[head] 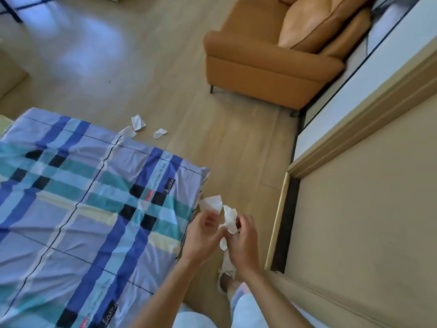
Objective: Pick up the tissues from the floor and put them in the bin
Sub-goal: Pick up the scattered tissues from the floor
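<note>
My left hand pinches a flat white tissue by its lower edge, near the corner of the bed. My right hand is closed around a crumpled white tissue, touching the left hand. Three more white tissues lie on the wooden floor beyond the bed's far corner: one, one against the bedding edge, and one to the right. No bin is in view.
A bed with blue, teal and black checked bedding fills the left. An orange sofa stands ahead on the right. A beige wardrobe or door frame lines the right side. My white shoe is on the floor below my hands.
</note>
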A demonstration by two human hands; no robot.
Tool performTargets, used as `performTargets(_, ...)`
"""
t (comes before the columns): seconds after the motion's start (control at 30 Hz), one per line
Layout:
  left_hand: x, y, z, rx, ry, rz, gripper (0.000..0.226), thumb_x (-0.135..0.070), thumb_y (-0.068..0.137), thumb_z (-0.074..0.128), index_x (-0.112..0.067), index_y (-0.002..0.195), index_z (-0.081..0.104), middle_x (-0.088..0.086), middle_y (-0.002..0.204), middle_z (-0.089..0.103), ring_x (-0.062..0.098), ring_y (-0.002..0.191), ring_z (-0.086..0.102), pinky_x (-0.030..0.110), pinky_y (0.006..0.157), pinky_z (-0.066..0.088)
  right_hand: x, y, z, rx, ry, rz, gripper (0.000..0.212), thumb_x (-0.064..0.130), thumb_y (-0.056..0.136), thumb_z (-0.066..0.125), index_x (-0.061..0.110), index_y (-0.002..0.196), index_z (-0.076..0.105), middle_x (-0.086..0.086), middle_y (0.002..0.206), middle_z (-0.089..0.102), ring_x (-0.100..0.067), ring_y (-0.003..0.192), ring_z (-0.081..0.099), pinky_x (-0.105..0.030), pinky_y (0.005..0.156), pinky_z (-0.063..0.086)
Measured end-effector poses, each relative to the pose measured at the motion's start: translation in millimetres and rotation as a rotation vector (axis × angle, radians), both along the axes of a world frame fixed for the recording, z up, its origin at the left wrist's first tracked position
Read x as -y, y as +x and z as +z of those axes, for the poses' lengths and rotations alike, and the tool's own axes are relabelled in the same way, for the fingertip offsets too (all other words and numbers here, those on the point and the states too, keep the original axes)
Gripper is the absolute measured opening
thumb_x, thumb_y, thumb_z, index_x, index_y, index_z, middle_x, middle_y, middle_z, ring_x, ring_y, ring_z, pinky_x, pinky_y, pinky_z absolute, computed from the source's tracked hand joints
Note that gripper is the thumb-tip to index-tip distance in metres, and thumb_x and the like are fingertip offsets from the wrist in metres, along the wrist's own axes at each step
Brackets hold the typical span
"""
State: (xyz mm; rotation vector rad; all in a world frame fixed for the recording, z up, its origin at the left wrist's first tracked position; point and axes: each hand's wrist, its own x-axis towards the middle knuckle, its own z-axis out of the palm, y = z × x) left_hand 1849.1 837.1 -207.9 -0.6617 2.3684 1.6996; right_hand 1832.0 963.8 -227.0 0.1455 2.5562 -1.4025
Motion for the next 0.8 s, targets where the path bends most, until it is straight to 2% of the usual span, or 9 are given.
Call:
performTargets(0.03, -1.5, -11.5, -10.7, 0.008, -0.043, 0.016, 0.026, -0.031, 0.076, 0.077, -0.038, 0.092, 0.059, -0.013, 0.092, 0.065, -0.003, 0.088, 0.062, 0.018, 0.076, 0.052, -5.3, -13.3, -11.4, 0.018, 0.046, -0.020, 0.027, 0.023, 0.084, 0.076, 0.018, 0.107, 0.062, 0.004, 0.100, 0.055, -0.013, 0.087, 0.061, -0.029, 0.073, 0.055)
performTargets(0.1, 0.8, -30.3, -35.0, 0.039, -0.129, 0.047, 0.026, -0.029, 0.077, 0.076, -0.033, 0.097, 0.060, -0.015, 0.095, 0.061, -0.001, 0.088, 0.061, 0.019, 0.079, 0.051, -13.1, -39.8, -35.0, 0.042, 0.141, -0.021, 0.028, 0.020, 0.084, 0.075, 0.019, 0.108, 0.061, 0.006, 0.103, 0.052, -0.015, 0.088, 0.062, -0.034, 0.072, 0.057)
performTargets(0.23, 14.6, -72.3, -116.6, 0.204, -0.249, -0.034, 0.027, -0.024, 0.081, 0.071, -0.017, 0.106, 0.066, -0.004, 0.102, 0.060, 0.011, 0.092, 0.062, 0.025, 0.085, 0.051, -20.6, -97.5, -103.4, 0.093, 0.282, 0.011, 0.026, 0.015, 0.082, 0.074, 0.016, 0.106, 0.061, 0.005, 0.105, 0.050, -0.017, 0.083, 0.062, -0.034, 0.067, 0.056)
performTargets(0.37, 22.9, -116.4, -230.8, 0.326, -0.320, -0.174, 0.019, -0.021, 0.084, 0.064, -0.015, 0.102, 0.067, -0.002, 0.100, 0.061, 0.016, 0.089, 0.062, 0.024, 0.080, 0.048, -20.0, -155.1, -196.9, 0.136, 0.347, 0.048, 0.025, 0.012, 0.081, 0.073, 0.012, 0.103, 0.061, 0.005, 0.104, 0.044, -0.016, 0.081, 0.058, -0.034, 0.069, 0.055)
performTargets(0.47, 24.2, -144.3, -329.0, 0.411, -0.380, -0.290, 0.017, -0.017, 0.089, 0.060, -0.011, 0.104, 0.064, 0.006, 0.103, 0.062, 0.020, 0.089, 0.060, 0.028, 0.081, 0.050, -21.7, -189.8, -278.7, 0.168, 0.374, 0.055, 0.021, 0.009, 0.081, 0.070, 0.011, 0.098, 0.059, 0.005, 0.105, 0.043, -0.018, 0.081, 0.057, -0.035, 0.066, 0.054)
performTargets(0.57, 18.2, -165.2, -431.9, 0.494, -0.409, -0.381, 0.028, -0.020, 0.093, 0.057, -0.012, 0.120, 0.058, 0.010, 0.113, 0.059, 0.023, 0.098, 0.059, 0.031, 0.086, 0.050, -30.0, -209.0, -367.4, 0.179, 0.393, 0.055, 0.018, 0.010, 0.080, 0.067, 0.017, 0.088, 0.053, 0.007, 0.104, 0.041, -0.017, 0.076, 0.057, -0.032, 0.058, 0.049)
performTargets(0.7, 14.3, -185.7, -562.6, 0.608, -0.325, -0.433, 0.039, -0.022, 0.095, 0.057, -0.016, 0.132, 0.046, 0.014, 0.130, 0.046, 0.026, 0.108, 0.056, 0.036, 0.092, 0.053, -38.6, -215.9, -477.7, 0.150, 0.379, 0.067, 0.035, 0.012, 0.078, 0.071, 0.028, 0.082, 0.041, 0.009, 0.097, 0.038, -0.003, 0.062, 0.047, -0.020, 0.046, 0.032)
performTargets(0.8, 11.7, -195.4, -649.2, 0.698, -0.346, -0.364, 0.051, -0.032, 0.091, 0.063, -0.019, 0.137, 0.044, 0.016, 0.138, 0.036, 0.031, 0.117, 0.050, 0.037, 0.098, 0.049, -46.5, -208.8, -542.1, 0.146, 0.347, 0.069, 0.029, 0.013, 0.079, 0.073, 0.026, 0.084, 0.048, 0.008, 0.096, 0.040, -0.001, 0.065, 0.048, -0.025, 0.049, 0.038)
